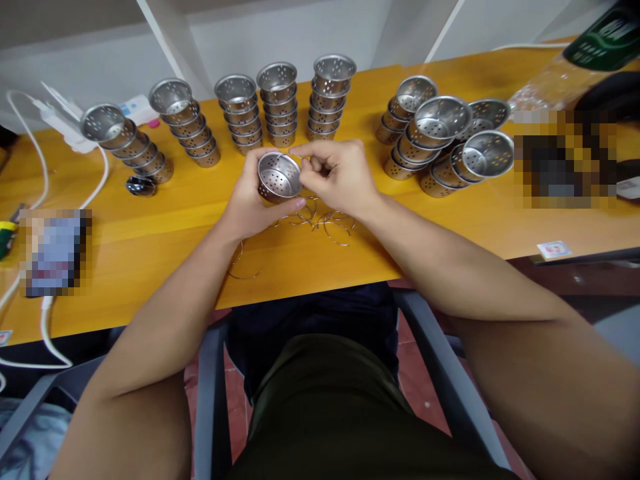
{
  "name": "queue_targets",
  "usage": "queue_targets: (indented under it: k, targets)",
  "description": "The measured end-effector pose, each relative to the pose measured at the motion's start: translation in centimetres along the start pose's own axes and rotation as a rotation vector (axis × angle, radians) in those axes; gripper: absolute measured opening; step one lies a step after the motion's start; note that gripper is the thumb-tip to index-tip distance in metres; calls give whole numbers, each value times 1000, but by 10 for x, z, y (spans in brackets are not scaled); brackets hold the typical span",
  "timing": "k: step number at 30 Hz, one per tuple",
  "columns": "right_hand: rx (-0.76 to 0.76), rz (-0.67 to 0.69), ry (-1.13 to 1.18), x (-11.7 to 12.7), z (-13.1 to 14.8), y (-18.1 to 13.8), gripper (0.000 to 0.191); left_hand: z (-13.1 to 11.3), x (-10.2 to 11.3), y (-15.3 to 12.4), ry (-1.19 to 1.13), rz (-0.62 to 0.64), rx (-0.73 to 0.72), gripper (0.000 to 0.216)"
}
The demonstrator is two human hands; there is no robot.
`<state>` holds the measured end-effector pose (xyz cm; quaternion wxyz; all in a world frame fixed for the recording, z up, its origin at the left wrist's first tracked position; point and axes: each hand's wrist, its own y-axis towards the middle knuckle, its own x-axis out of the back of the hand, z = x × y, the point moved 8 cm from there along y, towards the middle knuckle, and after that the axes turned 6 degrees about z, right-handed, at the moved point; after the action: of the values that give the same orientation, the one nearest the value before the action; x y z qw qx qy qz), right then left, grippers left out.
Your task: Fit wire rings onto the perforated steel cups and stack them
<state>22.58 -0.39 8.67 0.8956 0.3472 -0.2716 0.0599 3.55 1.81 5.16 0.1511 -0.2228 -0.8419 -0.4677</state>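
My left hand is wrapped round a small perforated steel cup, holding it tilted above the yellow table. My right hand is closed in a pinch at the cup's rim; a thin wire piece may be between the fingers, but it is too small to make out. Several thin wire rings lie on the table just under my hands, and one more wire ring lies beside my left wrist.
Stacks of the same steel cups line the back of the table, some leaning at the left. A loose pile of cups sits at the right. White cables and a power strip lie at the left. A plastic bottle lies at the far right.
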Motion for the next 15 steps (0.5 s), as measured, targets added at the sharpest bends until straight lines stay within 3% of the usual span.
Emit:
queue_targets:
  k: [6,15]
  targets:
    - [-23,-14,42,-7,2,-1,34,5,-2,-1,80,58,78,124]
    - [-98,7,227,-18,10,0,18,-3,-2,-1,133,-8,140,107]
